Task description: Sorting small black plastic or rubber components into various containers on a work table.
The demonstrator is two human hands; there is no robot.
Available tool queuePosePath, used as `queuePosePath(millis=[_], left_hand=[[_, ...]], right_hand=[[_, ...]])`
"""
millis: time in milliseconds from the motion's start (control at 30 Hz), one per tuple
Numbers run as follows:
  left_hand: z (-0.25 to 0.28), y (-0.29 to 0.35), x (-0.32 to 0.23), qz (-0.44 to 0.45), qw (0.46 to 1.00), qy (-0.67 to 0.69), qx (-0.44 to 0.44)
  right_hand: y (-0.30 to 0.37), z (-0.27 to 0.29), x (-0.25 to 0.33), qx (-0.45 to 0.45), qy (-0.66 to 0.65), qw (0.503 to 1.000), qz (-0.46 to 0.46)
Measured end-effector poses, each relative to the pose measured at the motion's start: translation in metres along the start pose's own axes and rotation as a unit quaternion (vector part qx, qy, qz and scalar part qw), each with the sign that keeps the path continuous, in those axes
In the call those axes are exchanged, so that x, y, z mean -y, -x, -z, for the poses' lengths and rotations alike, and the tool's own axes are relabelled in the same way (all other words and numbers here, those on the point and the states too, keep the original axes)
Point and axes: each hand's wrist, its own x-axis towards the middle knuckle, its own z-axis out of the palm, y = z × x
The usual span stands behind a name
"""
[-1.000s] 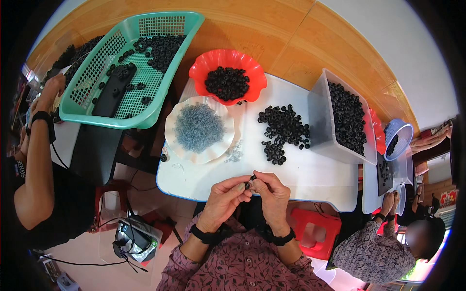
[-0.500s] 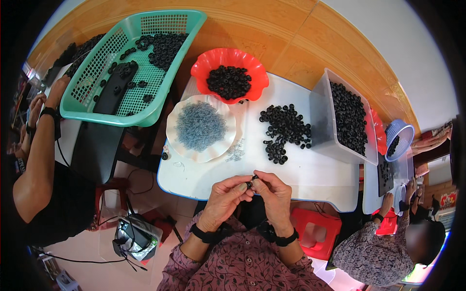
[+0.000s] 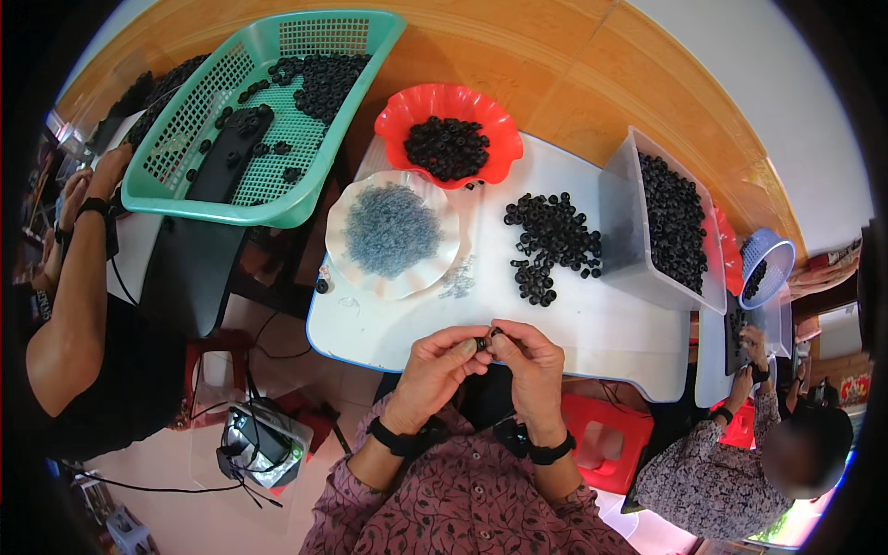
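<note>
Near the front edge of the table, my left hand [image 3: 433,368] pinches a small black round part [image 3: 480,343] between thumb and fingers. Right beside it, my right hand [image 3: 528,370] has its thumb and forefinger closed on another small black piece [image 3: 497,331]. The two hands almost touch, and the fingers partly cover both pieces. Beyond them lies a loose pile of black ring-like parts [image 3: 552,242] on the white table [image 3: 573,347]. To the left stands a white scalloped dish [image 3: 344,268] heaped with small translucent grey-blue pieces, several of them spilled beside it.
A red scalloped bowl [image 3: 507,139] of black parts stands at the back. On the right is a clear plastic bin [image 3: 622,231] full of them. A green basket [image 3: 268,217] stands at left. People work on both sides; a red stool [image 3: 606,444] is below the table.
The view has shifted slightly. My hands stay together in nearly the same pinch, with the fingers slightly adjusted. The person on the right has moved a hand higher over their table.
</note>
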Motion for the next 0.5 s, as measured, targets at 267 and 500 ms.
queuePosePath(millis=[267, 500], left_hand=[[0.0012, 0.0029, 0.0029, -0.001, 0.993, 0.113, 0.045], [-0.0061, 0.0052, 0.0013, -0.004, 0.990, 0.133, 0.043]], right_hand=[[0.0080, -0.0059, 0.0102, 0.057, -0.078, 0.994, 0.053], [0.0092, -0.0059, 0.0075, 0.061, -0.106, 0.991, 0.052]])
